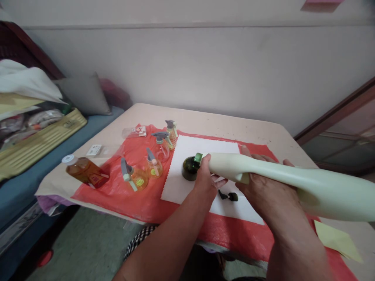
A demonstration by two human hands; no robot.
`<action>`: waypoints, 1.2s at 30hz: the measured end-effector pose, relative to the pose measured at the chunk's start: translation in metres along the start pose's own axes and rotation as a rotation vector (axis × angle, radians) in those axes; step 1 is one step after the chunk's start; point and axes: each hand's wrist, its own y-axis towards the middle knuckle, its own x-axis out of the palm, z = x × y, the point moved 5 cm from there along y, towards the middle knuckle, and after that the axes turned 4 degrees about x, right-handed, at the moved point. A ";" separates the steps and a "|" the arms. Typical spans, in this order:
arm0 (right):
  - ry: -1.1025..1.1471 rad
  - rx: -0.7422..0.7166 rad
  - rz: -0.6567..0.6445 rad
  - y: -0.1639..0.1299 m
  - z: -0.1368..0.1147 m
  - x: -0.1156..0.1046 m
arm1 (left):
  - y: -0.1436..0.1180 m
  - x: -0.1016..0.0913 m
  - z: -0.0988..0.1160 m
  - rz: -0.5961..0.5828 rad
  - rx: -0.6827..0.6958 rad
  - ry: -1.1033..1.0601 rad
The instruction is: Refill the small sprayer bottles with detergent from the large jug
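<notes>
A long, pale green, smooth plastic container [336, 191] with a narrowed middle stretches from the right edge to the centre, above the table. My left hand [206, 175] supports its left end, thumb at the tip and some fingers stretched beneath. Around the narrow middle, my right hand [265, 191] is closed, with fingertips showing behind it. Just left of my left hand, a dark green bottle [189, 169] stands on a white sheet [181, 156]. A bright green piece [198, 157] is beside the thumb; what it belongs to is unclear. A dark pump head [230, 196] lies below the container.
Several clear spray bottles with grey heads, one a tilted bottle [136, 177], are on the red cloth [146, 203] to the left. A bottle of amber liquid [84, 169] lies leaning farther left. Yellow paper [336, 238] is at the right. A wall [190, 66] backs the table.
</notes>
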 end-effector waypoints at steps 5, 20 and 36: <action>-0.009 0.012 -0.003 0.001 0.000 -0.001 | -0.002 0.000 0.001 0.011 -0.007 0.001; -0.003 0.010 0.013 0.001 0.000 -0.002 | -0.001 0.001 0.001 0.012 -0.016 -0.001; 0.005 0.005 0.016 0.002 0.000 -0.002 | -0.001 0.001 0.001 0.008 -0.012 -0.002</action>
